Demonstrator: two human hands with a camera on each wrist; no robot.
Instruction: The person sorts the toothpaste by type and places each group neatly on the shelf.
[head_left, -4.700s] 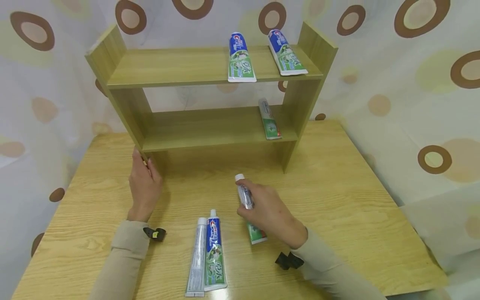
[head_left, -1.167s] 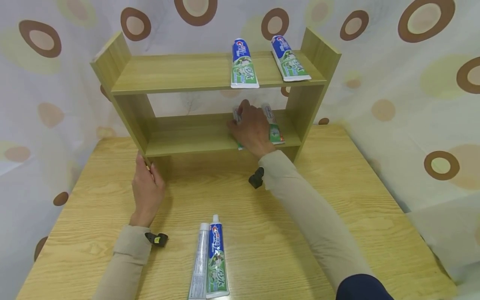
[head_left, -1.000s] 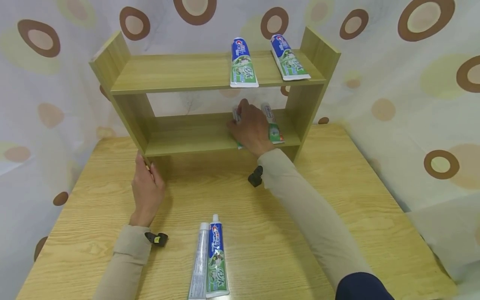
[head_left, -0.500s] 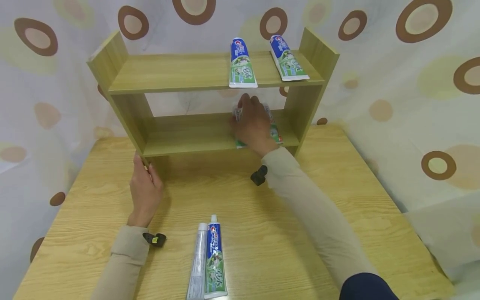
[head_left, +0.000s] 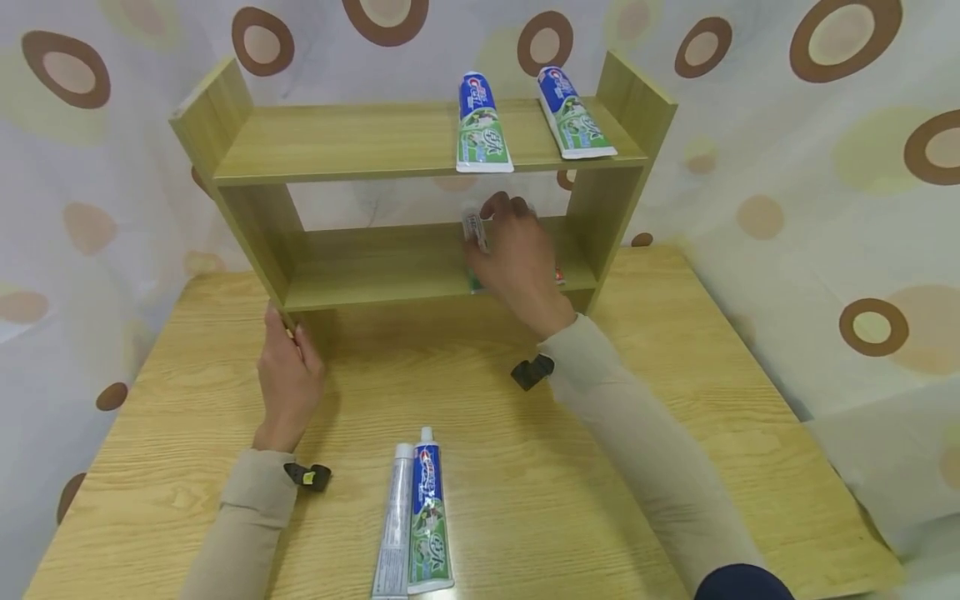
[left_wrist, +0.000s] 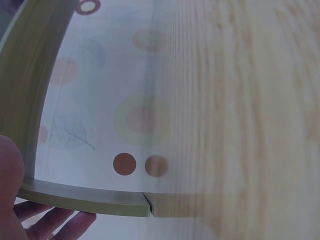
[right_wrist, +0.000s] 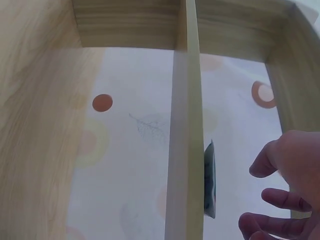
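In the head view my left hand (head_left: 291,375) holds the lower left side panel of a two-tier wooden shelf (head_left: 405,292). The left wrist view shows its thumb and fingers (left_wrist: 75,227) on opposite sides of the panel's edge. My right hand (head_left: 517,258) hovers over the lower board, fingers loosely bent and apart from a white-and-green toothpaste tube (head_left: 475,232) lying there. The right wrist view shows a gap between this right hand (right_wrist: 287,195) and the tube's end (right_wrist: 210,182). Another toothpaste tube (head_left: 559,275) beside it is mostly hidden behind the hand.
Two blue-and-green toothpaste tubes (head_left: 483,125) lie on the top board, toward the right. On the wooden table (head_left: 637,500), a silver tube (head_left: 393,525) and a blue-and-green tube (head_left: 430,517) lie side by side near the front. A patterned curtain (head_left: 825,250) hangs behind.
My right hand carried the white-and-green toothpaste tube from the table to the lower board and let go of it. It has since shifted slightly right. My left hand has stayed on the panel.
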